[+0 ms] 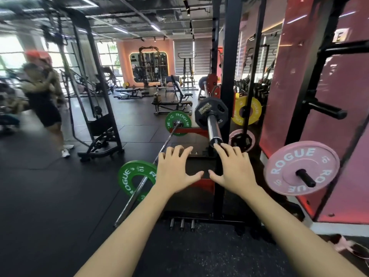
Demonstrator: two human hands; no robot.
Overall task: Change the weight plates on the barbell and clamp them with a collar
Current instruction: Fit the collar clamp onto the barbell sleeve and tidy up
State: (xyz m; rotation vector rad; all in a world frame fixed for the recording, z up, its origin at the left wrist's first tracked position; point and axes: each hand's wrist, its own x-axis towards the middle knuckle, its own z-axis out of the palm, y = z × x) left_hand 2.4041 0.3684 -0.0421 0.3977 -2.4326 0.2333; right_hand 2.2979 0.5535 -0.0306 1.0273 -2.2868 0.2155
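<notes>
A barbell rests in the black rack, its chrome sleeve pointing toward me with a black octagonal plate on it; no collar shows on the sleeve. My left hand and my right hand are stretched out, palms down, fingers spread and holding nothing. The right fingertips lie just below the sleeve's end cap. A pink Rogue plate hangs on a storage peg at the right.
A second barbell with green Rogue plates lies on the floor at my left. A yellow plate and a smaller pink one hang on the rack. A person stands far left near a cable machine. Benches fill the background.
</notes>
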